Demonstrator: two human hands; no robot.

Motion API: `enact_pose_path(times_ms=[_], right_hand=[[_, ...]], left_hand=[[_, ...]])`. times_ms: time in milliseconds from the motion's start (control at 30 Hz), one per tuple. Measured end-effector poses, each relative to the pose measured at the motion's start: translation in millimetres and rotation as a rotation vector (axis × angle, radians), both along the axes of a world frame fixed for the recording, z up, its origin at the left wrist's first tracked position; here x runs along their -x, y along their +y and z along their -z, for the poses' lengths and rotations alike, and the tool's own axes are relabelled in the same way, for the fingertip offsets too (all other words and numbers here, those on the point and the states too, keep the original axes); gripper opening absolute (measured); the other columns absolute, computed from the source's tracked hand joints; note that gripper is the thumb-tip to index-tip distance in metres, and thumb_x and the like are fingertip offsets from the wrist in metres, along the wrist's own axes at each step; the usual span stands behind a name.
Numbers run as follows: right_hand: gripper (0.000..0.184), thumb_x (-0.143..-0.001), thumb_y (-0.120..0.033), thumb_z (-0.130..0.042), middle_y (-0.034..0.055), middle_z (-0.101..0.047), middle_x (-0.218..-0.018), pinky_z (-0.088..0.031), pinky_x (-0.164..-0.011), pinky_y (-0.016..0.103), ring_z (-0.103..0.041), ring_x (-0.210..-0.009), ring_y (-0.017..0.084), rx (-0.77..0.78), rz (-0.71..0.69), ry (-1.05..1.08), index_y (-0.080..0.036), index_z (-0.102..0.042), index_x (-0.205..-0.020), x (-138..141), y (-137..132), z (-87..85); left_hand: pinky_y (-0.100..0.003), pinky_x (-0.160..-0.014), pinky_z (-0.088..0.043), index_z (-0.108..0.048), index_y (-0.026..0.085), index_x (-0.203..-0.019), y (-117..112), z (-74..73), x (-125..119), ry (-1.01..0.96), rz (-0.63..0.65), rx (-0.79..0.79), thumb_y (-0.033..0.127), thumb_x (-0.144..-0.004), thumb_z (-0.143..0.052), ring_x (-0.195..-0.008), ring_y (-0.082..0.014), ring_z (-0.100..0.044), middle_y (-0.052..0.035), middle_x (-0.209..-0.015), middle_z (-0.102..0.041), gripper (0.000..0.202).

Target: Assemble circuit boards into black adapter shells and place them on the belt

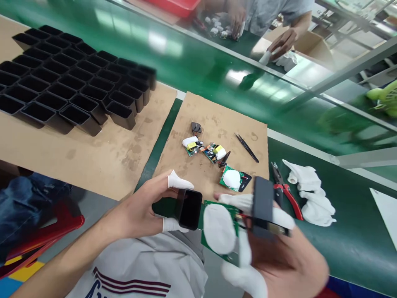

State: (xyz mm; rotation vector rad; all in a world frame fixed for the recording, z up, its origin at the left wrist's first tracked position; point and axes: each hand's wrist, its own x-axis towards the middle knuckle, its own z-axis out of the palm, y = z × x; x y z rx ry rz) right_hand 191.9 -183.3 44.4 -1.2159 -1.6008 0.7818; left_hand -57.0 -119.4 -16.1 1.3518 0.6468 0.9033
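Note:
My left hand [136, 207], with white finger cots on thumb and finger, grips a black rectangular plastic case [190, 209], its open end turned to the right. My right hand [279, 256], also in finger cots, holds a green circuit board [219, 227] with a white pad on it. Wires join the board to a black plug cap [263, 203], which the same hand holds and which is a little blurred. The board's edge is close to the case's mouth, apart from it. Beyond the hands, several other circuit boards [232, 179] with black caps lie on a cardboard sheet [180, 111].
Many black cases [77, 114] stand in rows on cardboard at left. Tweezers [246, 147] lie on the cardboard; red-handled pliers [287, 190] and white cloth pieces [314, 194] are at right. Behind a transparent partition, a co-worker's hands [283, 43] handle small white parts.

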Motion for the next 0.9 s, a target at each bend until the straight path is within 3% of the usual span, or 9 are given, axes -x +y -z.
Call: enact_pose_path(times_ms=[100,233,600,767,900], right_hand=[[0.059,-0.084,-0.037,-0.103,0.0140,-0.085,-0.121,-0.073,-0.090,0.057,-0.084,-0.103,0.040,-0.012,-0.022,0.072,-0.027,-0.079,-0.138,10.6,9.7,1.2],[0.064,-0.080,-0.027,-0.106,0.0113,-0.085,-0.122,-0.071,-0.094,0.051,-0.082,-0.107,0.036,-0.029,-0.033,0.090,-0.028,-0.080,-0.139,17.0,15.3,5.2],[0.070,-0.083,-0.026,-0.103,0.0152,-0.081,-0.133,-0.073,-0.094,0.050,-0.081,-0.117,0.040,-0.010,-0.039,-0.010,-0.027,-0.076,-0.147,9.1,1.4,15.1],[0.077,-0.082,-0.019,-0.102,0.0178,-0.080,-0.136,-0.075,-0.091,0.051,-0.082,-0.115,0.042,0.019,-0.025,-0.073,-0.027,-0.072,-0.153,7.9,-5.4,16.4],[0.075,-0.082,-0.019,-0.102,0.0178,-0.081,-0.133,-0.076,-0.086,0.049,-0.083,-0.112,0.042,0.031,-0.018,-0.082,-0.028,-0.073,-0.151,9.0,-4.1,16.3]], left_hand=[[-0.036,-0.111,-0.068,-0.072,0.028,-0.140,0.0,0.9,-0.1,0.011,0.023,-0.012,0.022,-0.091,-0.098,-0.125,-0.0257,-0.078,-0.0096,-0.133,-0.072,0.056],[-0.036,-0.110,-0.068,-0.071,0.030,-0.145,1.2,3.4,1.1,0.033,0.031,-0.095,0.020,-0.094,-0.093,-0.127,-0.0254,-0.076,-0.0086,-0.132,-0.072,0.057],[-0.034,-0.102,-0.065,-0.070,0.031,-0.147,0.2,5.2,5.2,0.141,0.020,-0.197,0.008,-0.092,-0.085,-0.120,-0.0254,-0.074,-0.0081,-0.130,-0.073,0.062],[-0.037,-0.107,-0.064,-0.070,0.031,-0.150,-1.7,6.2,6.0,0.181,0.003,-0.180,0.005,-0.088,-0.085,-0.126,-0.0280,-0.073,-0.0096,-0.135,-0.073,0.068],[-0.037,-0.102,-0.065,-0.072,0.032,-0.148,-1.7,6.6,5.5,0.171,0.000,-0.184,0.008,-0.089,-0.088,-0.120,-0.0281,-0.073,-0.0097,-0.131,-0.073,0.066]])
